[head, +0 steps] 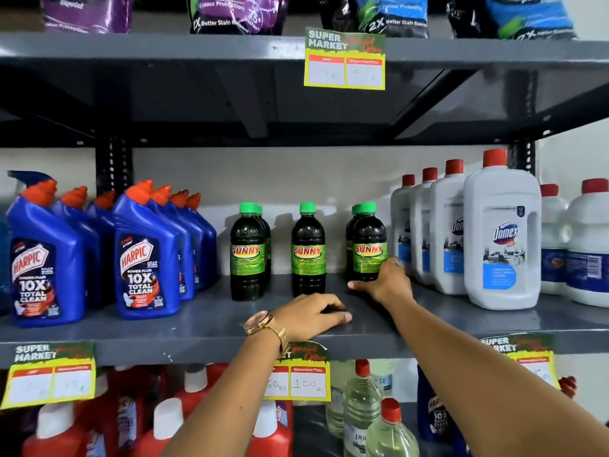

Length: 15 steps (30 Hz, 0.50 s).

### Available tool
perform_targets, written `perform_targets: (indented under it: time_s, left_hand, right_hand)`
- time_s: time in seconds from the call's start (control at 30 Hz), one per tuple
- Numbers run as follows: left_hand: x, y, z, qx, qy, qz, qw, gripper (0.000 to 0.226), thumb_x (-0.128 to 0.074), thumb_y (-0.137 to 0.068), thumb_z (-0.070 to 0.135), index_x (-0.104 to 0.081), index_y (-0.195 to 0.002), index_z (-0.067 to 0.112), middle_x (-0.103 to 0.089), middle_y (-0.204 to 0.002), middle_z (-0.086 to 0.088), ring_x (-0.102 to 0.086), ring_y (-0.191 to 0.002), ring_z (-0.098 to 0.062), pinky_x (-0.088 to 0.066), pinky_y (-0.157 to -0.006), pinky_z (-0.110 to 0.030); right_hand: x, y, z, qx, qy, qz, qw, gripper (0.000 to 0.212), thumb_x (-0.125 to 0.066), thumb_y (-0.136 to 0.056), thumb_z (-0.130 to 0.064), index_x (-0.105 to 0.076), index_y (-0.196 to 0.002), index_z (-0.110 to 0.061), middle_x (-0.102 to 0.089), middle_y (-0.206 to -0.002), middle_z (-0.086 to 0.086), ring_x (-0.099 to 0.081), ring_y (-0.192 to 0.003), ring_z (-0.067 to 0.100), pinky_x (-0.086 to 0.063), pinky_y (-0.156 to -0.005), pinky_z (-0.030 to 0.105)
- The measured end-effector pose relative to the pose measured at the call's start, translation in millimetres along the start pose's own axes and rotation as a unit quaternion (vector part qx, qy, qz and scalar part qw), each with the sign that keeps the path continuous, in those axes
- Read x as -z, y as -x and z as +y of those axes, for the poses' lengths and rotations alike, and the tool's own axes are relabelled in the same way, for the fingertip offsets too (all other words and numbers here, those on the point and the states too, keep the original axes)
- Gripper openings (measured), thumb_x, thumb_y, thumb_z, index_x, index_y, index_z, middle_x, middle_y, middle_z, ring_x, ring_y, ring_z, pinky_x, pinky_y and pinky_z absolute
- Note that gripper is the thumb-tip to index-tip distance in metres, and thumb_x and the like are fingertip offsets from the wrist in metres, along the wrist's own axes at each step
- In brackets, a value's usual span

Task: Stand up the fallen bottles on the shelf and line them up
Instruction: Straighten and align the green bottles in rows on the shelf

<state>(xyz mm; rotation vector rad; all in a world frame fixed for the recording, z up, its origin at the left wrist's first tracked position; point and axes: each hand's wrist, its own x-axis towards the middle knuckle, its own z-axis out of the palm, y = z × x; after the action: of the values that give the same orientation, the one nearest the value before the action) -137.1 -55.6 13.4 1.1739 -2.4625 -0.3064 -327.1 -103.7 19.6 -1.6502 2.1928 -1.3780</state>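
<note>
Several dark Sunny bottles with green caps stand upright on the grey middle shelf point(197, 328). A left pair point(247, 252) stands one behind the other, a single bottle point(308, 252) is in the middle, and a right pair point(369, 245) is beside the white bottles. My right hand point(385, 282) wraps the base of the front right bottle, thumb across its front and fingers on its right side. In front of the middle bottle, my left hand point(313, 315) rests on the shelf with fingers curled down, holding nothing. No bottle lies on its side.
Blue Harpic bottles point(145, 255) fill the shelf's left part. White Domex bottles point(501, 232) with red caps stand at the right. Price tags point(344, 59) hang from the shelf edges. Red bottles point(164, 423) and clear bottles point(362, 400) stand on the shelf below.
</note>
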Motion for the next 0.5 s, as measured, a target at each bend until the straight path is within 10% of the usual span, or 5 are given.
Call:
perform_targets:
  time_s: [0.5]
  left_hand:
    - [-0.4, 0.4, -1.2, -0.003, -0.004, 0.003, 1.000, 0.040, -0.048, -0.093, 0.049, -0.059, -0.124, 0.026, -0.062, -0.126, -0.001, -0.051, -0.118, -0.020, -0.040, -0.096, -0.033]
  right_hand:
    - [-1.7, -3.3, 6.5, 0.023, -0.025, -0.021, 0.999, 0.088, -0.086, -0.060, -0.044, -0.046, -0.126, -0.001, -0.058, -0.124, 0.018, -0.058, -0.113, 0.034, -0.050, -0.093, 0.039]
